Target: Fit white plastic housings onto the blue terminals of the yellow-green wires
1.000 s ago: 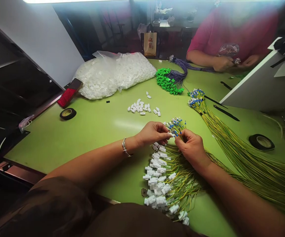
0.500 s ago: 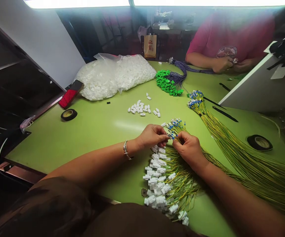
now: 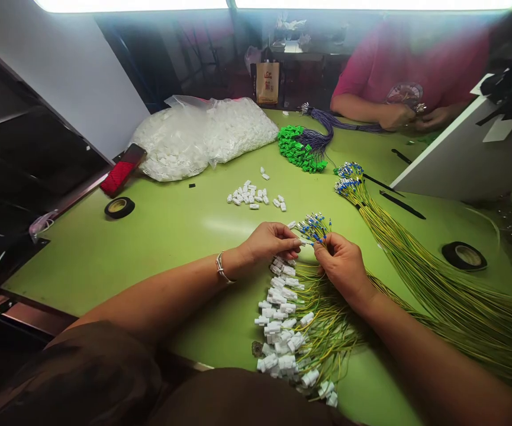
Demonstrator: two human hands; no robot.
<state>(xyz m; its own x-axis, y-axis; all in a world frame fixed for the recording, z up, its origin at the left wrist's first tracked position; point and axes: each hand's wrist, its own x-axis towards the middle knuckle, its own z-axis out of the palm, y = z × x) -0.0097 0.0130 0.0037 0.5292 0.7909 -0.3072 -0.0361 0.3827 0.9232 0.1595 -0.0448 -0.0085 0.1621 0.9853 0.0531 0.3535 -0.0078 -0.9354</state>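
Observation:
My left hand point(image 3: 271, 241) is closed in a pinch on a small white connector at its fingertips. My right hand point(image 3: 343, 264) is closed on a yellow-green wire with a blue tip, held against that connector. Just beyond both hands fans a small bundle of blue-tipped wires point(image 3: 314, 227). Below the hands lies a heap of wires fitted with white connectors point(image 3: 282, 322). A small loose pile of white connectors point(image 3: 256, 194) sits on the green table point(image 3: 158, 236) farther out.
A big clear bag of white connectors point(image 3: 202, 136) lies at the back left beside a red phone point(image 3: 122, 170) and a tape roll point(image 3: 119, 207). Long yellow-green wires point(image 3: 437, 278) run right, near another tape roll point(image 3: 464, 255). Green connectors on purple wires point(image 3: 302, 145) lie before a person in pink point(image 3: 415, 65).
Both hands dipped slightly toward the wire heap, then rose back to the blue-tipped bundle. They stay pinched together at the fingertips.

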